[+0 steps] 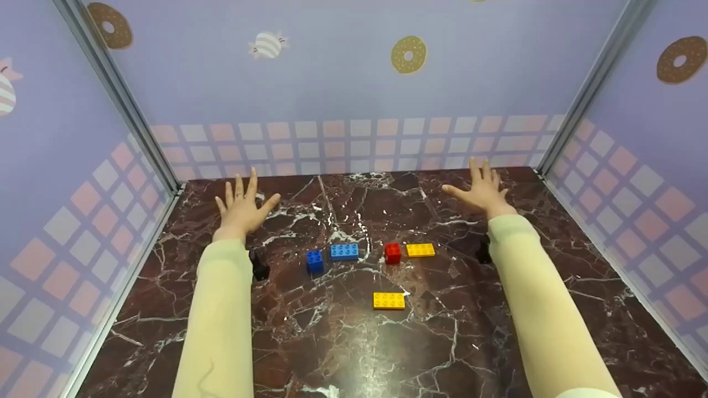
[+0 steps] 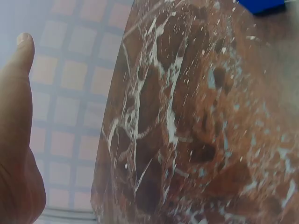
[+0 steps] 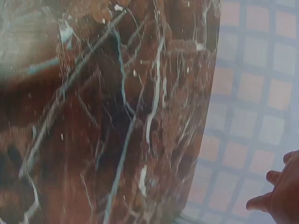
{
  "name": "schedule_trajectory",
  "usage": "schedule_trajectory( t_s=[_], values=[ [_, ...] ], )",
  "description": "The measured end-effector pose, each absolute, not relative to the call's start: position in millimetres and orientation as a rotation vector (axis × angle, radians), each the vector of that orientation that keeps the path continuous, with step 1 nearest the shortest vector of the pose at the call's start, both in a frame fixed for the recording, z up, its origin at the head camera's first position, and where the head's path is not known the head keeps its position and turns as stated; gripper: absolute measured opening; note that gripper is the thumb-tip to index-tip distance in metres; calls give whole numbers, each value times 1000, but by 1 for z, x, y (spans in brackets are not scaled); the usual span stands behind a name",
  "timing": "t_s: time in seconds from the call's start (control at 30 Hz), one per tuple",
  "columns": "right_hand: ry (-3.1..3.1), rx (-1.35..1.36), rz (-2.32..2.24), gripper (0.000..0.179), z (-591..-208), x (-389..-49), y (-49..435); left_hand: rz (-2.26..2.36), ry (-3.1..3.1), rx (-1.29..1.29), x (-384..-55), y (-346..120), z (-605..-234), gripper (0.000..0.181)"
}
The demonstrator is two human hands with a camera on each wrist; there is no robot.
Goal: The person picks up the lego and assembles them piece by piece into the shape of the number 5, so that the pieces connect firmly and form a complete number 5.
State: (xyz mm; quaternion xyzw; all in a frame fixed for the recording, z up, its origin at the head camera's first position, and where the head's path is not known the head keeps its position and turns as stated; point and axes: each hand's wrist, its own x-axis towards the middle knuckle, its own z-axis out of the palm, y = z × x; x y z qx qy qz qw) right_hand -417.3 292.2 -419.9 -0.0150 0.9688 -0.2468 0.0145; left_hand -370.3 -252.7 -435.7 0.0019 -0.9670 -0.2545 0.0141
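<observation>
My left hand (image 1: 241, 212) is spread over the far left of the table, fingers straight and thumb out, holding nothing. On the far right my right hand (image 1: 482, 192) is spread the same way, also holding nothing. Between the hands and nearer to me lie several toy building bricks: a dark blue brick (image 1: 315, 261), a light blue brick (image 1: 344, 252), a red brick (image 1: 392, 253) and a flat yellow brick (image 1: 420, 250). Closer still lies a second yellow brick (image 1: 389, 300). A blue brick's corner (image 2: 264, 4) shows at the top of the left wrist view.
A dark red marble table (image 1: 332, 354) with white veins bears the bricks. Purple patterned panels stand behind it (image 1: 343, 83), to the left (image 1: 50, 166) and to the right (image 1: 658, 155), joined by metal corner posts (image 1: 113, 83). Black devices sit at both wrists.
</observation>
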Motion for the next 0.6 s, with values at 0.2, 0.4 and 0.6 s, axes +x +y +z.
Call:
schedule_trajectory(
  t_s=[0.2,0.4,0.6],
  values=[
    [2992,-118,-956,109,-430,-417,283,-935,-2948,-13,-367,-247,-444,95],
    [2967,-207,-1125,102,-438,-413,272,-1120,-2834,-86,-361,-239,-452,90],
    [2935,-296,-1281,93,-448,-408,260,-1339,-2663,-210,-349,-224,-463,83]
  ],
)
